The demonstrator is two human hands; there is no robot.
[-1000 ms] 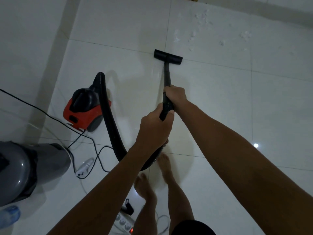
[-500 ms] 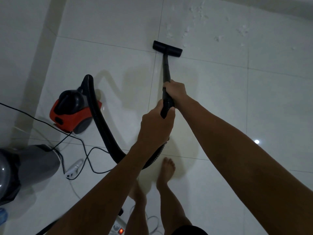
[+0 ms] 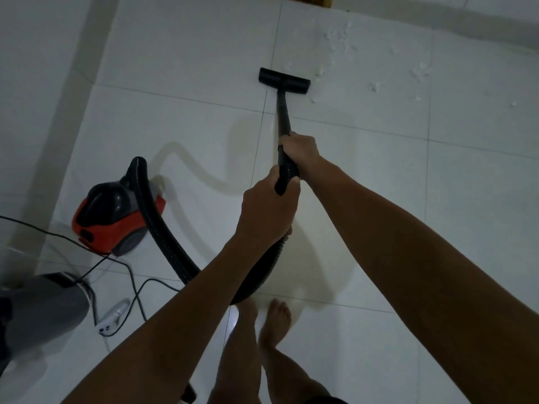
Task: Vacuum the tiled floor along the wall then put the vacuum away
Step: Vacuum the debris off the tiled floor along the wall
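both hands grip the black vacuum wand (image 3: 283, 118): right hand (image 3: 300, 151) ahead, left hand (image 3: 267, 209) on the hose (image 3: 163, 228). floor nozzle (image 3: 283, 81) sits at twelve o'clock beside white crumbs (image 3: 376, 86). red vacuum (image 3: 113, 218) at nine o'clock.

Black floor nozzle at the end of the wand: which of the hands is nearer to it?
Right. The right hand grips the wand further down, closer to the black floor nozzle; the left hand holds the ribbed hose end behind it.

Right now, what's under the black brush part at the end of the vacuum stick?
The nozzle rests flat on white floor tile, straddling a grout line. White crumbs lie beyond and right of it. Whatever is directly beneath it is hidden.
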